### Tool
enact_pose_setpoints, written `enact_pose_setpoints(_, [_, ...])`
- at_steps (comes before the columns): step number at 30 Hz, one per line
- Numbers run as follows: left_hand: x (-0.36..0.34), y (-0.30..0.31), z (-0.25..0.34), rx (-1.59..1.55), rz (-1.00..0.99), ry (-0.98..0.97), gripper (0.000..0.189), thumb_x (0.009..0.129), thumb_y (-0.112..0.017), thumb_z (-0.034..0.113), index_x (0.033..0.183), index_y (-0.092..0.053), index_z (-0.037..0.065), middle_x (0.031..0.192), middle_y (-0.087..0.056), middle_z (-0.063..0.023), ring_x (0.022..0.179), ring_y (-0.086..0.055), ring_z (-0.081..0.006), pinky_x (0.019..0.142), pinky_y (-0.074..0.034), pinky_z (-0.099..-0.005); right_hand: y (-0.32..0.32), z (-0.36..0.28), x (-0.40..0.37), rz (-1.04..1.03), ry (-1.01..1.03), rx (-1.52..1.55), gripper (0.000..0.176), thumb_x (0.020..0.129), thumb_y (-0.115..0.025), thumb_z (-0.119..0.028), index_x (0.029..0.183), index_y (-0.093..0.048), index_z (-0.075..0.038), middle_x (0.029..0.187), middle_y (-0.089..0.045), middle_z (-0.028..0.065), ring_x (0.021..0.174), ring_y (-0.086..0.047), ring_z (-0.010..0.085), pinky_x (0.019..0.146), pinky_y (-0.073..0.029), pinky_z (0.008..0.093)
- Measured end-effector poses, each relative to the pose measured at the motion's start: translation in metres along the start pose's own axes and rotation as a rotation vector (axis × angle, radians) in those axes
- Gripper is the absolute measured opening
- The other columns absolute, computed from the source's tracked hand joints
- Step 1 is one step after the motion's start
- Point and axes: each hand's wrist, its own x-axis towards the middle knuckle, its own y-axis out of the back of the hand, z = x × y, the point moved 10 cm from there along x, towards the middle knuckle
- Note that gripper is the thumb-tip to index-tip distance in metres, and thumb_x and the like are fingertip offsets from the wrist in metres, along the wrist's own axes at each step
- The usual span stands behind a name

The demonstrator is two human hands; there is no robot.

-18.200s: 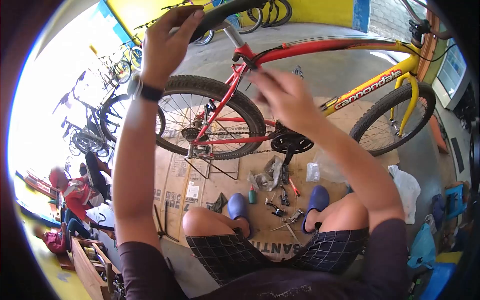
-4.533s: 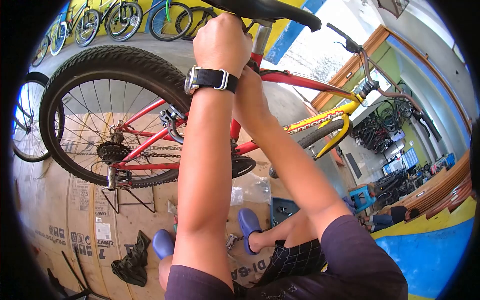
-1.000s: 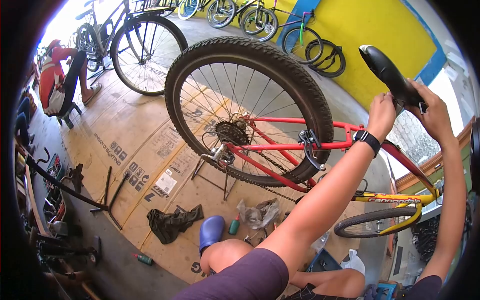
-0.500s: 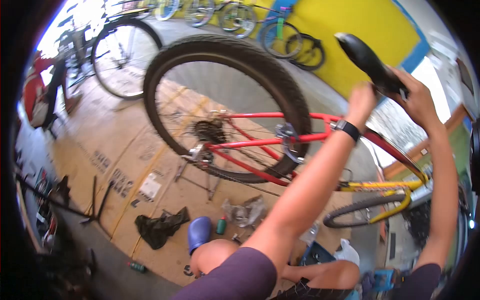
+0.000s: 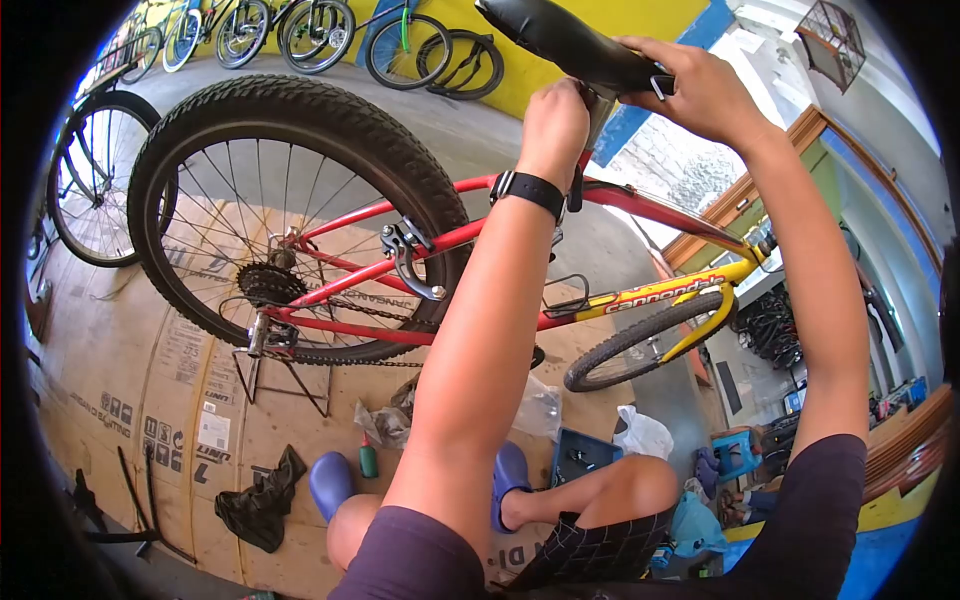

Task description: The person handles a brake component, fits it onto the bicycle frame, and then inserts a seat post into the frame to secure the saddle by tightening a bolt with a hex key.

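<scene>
A red and yellow bicycle [image 5: 432, 240] fills the middle of the view, its rear wheel [image 5: 290, 100] at the left and its front wheel [image 5: 640, 345] lower right. The black saddle [image 5: 560, 42] is at the top. My left hand [image 5: 556, 122], with a black watch on the wrist, is closed at the seat post just below the saddle; what its fingers hold is partly hidden. My right hand [image 5: 697, 92] is wrapped round the wide rear end of the saddle. The rear axle rests on a thin black stand [image 5: 285, 385].
Cardboard [image 5: 130, 350] covers the floor. A dark cloth [image 5: 262, 500], a green bottle [image 5: 368, 458], plastic bags [image 5: 642, 434] and a blue tray [image 5: 585, 455] lie near my feet. Other bicycles [image 5: 405, 50] line the yellow wall; one wheel [image 5: 105, 180] stands at the left.
The view has swung to the right, so the bicycle appears farther left and sharper. Both hands remain at the saddle and seat post.
</scene>
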Motion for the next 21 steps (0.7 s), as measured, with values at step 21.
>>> enact_pose_setpoints(21, [0.008, -0.004, 0.004, -0.001, 0.012, -0.424, 0.040, 0.098, -0.041, 0.021, 0.124, -0.052, -0.007, 0.109, -0.066, -0.0191, 0.088, -0.070, -0.0264, 0.074, -0.056, -0.0348, -0.026, 0.053, -0.029, -0.001, 0.031, 0.002, 0.044, 0.081, -0.077, -0.023, 0.121, -0.061, -0.015, 0.091, -0.072, 0.0134, 0.083, -0.068, 0.0366, 0.073, -0.054, 0.0414])
